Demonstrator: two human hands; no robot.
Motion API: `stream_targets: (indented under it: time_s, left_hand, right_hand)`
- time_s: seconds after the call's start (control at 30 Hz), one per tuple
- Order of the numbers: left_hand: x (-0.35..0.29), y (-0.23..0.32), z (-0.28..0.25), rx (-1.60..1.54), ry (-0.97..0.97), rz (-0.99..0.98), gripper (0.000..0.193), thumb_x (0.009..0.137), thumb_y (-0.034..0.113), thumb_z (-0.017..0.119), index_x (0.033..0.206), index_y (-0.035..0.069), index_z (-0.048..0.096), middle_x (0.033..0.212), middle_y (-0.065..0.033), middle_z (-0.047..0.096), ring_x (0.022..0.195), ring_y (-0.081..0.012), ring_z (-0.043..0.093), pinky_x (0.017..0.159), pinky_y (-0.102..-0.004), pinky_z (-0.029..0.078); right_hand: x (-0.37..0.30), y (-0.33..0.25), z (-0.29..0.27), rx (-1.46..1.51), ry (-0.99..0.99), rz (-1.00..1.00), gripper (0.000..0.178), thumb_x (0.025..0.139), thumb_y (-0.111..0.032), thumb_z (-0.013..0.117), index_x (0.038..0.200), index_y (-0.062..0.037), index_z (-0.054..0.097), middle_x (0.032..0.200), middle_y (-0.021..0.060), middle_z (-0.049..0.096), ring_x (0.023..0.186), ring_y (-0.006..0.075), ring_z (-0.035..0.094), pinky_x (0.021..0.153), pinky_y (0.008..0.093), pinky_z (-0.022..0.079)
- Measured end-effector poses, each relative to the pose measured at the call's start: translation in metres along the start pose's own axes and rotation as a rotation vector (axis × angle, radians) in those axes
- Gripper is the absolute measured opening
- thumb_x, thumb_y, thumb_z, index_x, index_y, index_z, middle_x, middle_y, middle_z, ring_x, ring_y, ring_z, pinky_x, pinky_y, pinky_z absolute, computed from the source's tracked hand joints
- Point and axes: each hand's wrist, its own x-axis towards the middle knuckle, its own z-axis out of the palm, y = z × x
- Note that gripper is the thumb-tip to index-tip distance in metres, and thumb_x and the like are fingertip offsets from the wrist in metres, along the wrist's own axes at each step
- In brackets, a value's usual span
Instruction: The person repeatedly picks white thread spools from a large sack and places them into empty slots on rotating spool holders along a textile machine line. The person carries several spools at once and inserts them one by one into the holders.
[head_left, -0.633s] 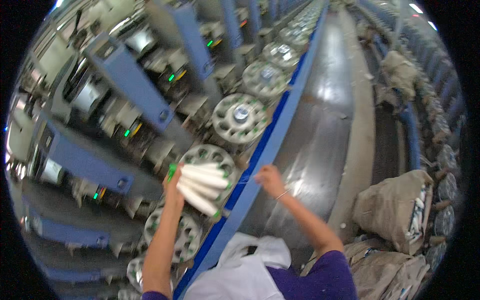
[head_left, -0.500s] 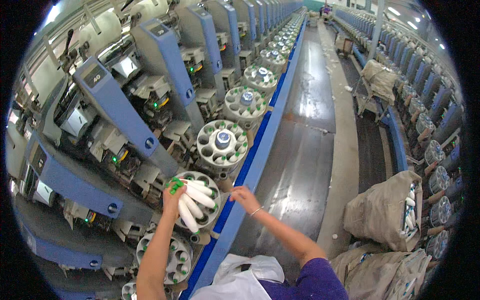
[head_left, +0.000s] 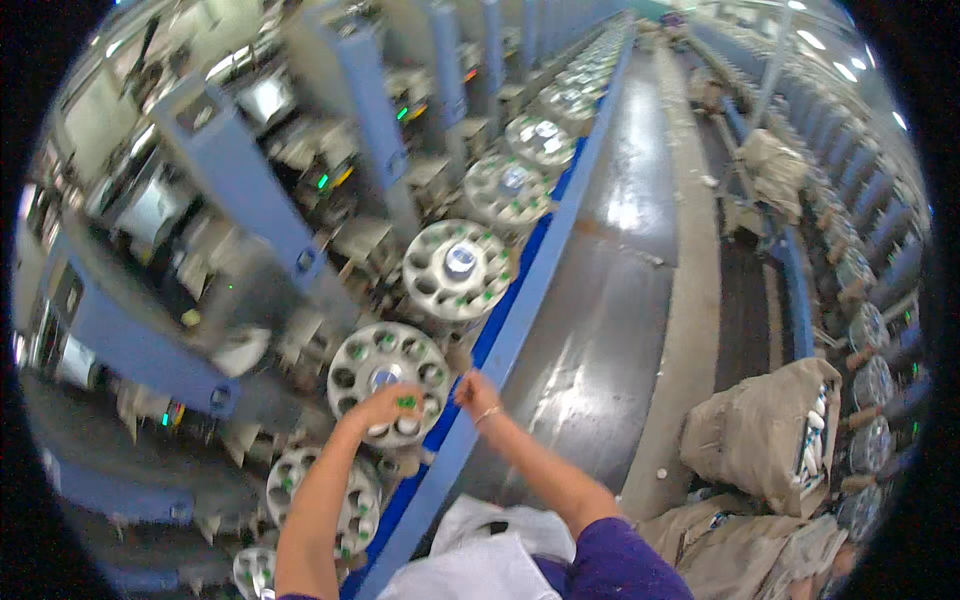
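Observation:
My left hand [head_left: 388, 406] is over the near side of a round white magazine [head_left: 403, 364], a disc with a ring of holes and a blue hub. Its fingers are closed around the green top of a white yarn bobbin [head_left: 408, 403]; the hand partly hides it and the hub. Green-tipped bobbins sit in several of the magazine's holes. Just right of the disc, above the blue rail [head_left: 470, 424], my right hand [head_left: 474, 392] has its fingers curled together. What they hold, if anything, is too small to make out.
More round magazines [head_left: 458, 268] line the blue-grey winding machines [head_left: 240, 170] on the left. A dark metal walkway [head_left: 590, 330] runs along the blue rail. At right stand a beige sack of bobbins [head_left: 750, 425], more sacks [head_left: 740, 550] and a covered cart [head_left: 770, 170].
The bunch of white bobbins in my left hand no longer shows; that hand has moved down and right over the magazine. My right hand stays beside the disc. The view has shifted slightly.

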Motion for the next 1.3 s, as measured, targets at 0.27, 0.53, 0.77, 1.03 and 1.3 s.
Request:
stream_targets:
  time_s: [0.27,0.53,0.77,1.03,1.3]
  left_hand:
    - [-0.024,0.042,0.001,-0.613,0.383,-0.223,0.062,0.095,0.057,0.031,0.124,0.007,0.052,0.128,-0.0076,0.049,0.123,-0.0195,0.039,0.109,-0.0357,0.021]
    - [-0.082,0.078,-0.05,-0.612,0.945,0.147,0.066,0.097,0.054,0.017,0.086,0.006,0.061,0.106,-0.0084,0.054,0.11,-0.0235,0.046,0.102,-0.0372,0.026]
    - [-0.193,0.048,0.071,0.45,1.355,-0.3,0.022,0.088,0.017,0.052,0.104,0.004,0.059,0.108,-0.0131,0.053,0.102,-0.0321,0.046,0.092,-0.0414,0.033]
    - [-0.341,0.077,0.399,0.316,1.303,-1.154,0.017,0.086,0.019,0.056,0.097,0.006,0.057,0.1,-0.0125,0.051,0.1,-0.0331,0.045,0.091,-0.0466,0.031]
    - [-0.323,0.126,0.609,-0.503,0.661,-1.441,0.02,0.081,0.023,0.058,0.098,0.016,0.065,0.106,-0.0052,0.062,0.11,-0.0279,0.051,0.094,-0.0616,0.026]
  right_hand:
    - [-0.033,-0.056,0.121,-1.009,-0.847,-0.355,0.032,0.099,-0.026,0.04,0.079,-0.0038,0.051,0.056,0.0055,0.052,0.047,0.0152,0.053,0.046,0.0291,0.043]
    - [-0.008,-0.054,0.172,-0.958,-0.836,-0.471,0.018,0.097,-0.019,0.042,0.093,-0.0016,0.043,0.071,0.0113,0.058,0.068,0.0183,0.064,0.057,0.0305,0.049]
    - [0.041,-0.007,0.148,-1.725,-0.926,-0.466,0.033,0.086,-0.009,0.057,0.115,-0.0054,0.041,0.091,0.016,0.065,0.084,0.0315,0.065,0.075,0.0385,0.05]
    - [-0.002,-0.018,0.219,-2.286,-1.239,-0.463,0.041,0.087,-0.017,0.057,0.125,-0.013,0.044,0.101,0.0137,0.066,0.095,0.0384,0.06,0.08,0.0473,0.047]
    - [-0.143,0.191,0.285,-1.914,-1.994,-0.428,0.032,0.089,-0.02,0.055,0.119,-0.0092,0.051,0.097,0.015,0.064,0.087,0.0313,0.063,0.077,0.0395,0.048]
